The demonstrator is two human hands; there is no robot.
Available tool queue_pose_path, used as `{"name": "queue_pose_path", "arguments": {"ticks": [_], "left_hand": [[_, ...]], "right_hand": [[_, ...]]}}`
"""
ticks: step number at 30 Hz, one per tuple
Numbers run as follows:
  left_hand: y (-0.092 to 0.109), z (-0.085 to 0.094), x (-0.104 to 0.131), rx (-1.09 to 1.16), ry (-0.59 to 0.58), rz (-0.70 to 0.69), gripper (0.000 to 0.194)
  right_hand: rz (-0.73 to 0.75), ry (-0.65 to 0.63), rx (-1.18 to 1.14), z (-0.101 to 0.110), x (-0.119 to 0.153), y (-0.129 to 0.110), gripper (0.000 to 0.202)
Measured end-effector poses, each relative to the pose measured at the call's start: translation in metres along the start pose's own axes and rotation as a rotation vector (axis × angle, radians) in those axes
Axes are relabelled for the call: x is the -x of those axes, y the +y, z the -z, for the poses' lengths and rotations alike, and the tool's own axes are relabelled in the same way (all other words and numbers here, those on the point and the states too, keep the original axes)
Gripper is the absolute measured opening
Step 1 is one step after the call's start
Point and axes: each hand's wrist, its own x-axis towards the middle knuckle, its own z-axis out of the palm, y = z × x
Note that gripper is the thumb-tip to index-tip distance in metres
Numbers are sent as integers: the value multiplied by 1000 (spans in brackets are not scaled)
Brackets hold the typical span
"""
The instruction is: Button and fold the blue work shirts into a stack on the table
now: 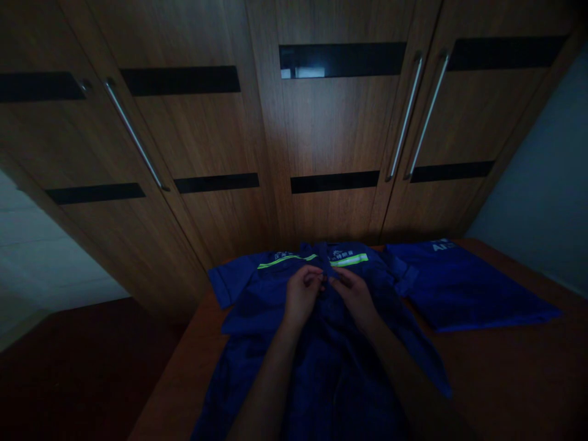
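A dark blue work shirt [266, 309] with short sleeves lies front up on the wooden table [179, 373]. Yellow-green reflective strips [351, 260] cross its chest, with pale lettering above them. Over the front opening, just below the strips, my left hand [303, 291] pinches the shirt's edge between thumb and fingers. Close beside it, my right hand [353, 294] is also closed on the cloth at the opening. The fingertips nearly meet, and a small dark spot shows between them, too dim to make out.
A brighter blue folded garment [478, 288] with white letters lies to the right of the shirt. Behind the table stands a wooden wardrobe [331, 128] with long metal handles [407, 116]. A pale wall [542, 184] rises at the right. The light is dim.
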Motion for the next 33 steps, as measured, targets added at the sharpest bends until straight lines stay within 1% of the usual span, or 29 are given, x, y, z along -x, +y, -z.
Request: {"name": "queue_pose_path", "arguments": {"ticks": [6,8,13,16,18,20,23,26,28,33], "left_hand": [[-4,0,1,-116,6,-59,8],[-6,1,1,-151,18,-73,10],[-9,1,1,-190,37,-77,13],[-8,-1,1,-170,35,-56,9],[-6,-2,2,-149,44,-38,9],[-6,-2,2,-126,67,-18,10],[-10,-1,0,-96,119,15,5],[-15,1,-1,-78,154,39,9],[-17,2,-1,-76,158,46,11],[-18,1,-1,-104,125,40,13]], "right_hand": [[138,-46,187,-4,1,8,37],[176,-56,313,-4,3,8,37],[288,-60,735,-4,7,7,41],[358,-85,866,-4,10,7,42],[401,-100,897,-5,13,5,39],[411,-118,885,-7,15,2,37],[375,-158,781,-8,16,-3,36],[362,-174,703,-9,15,-6,32],[364,-141,708,-8,13,-4,29],[368,-8,784,-1,7,1,22]]}}
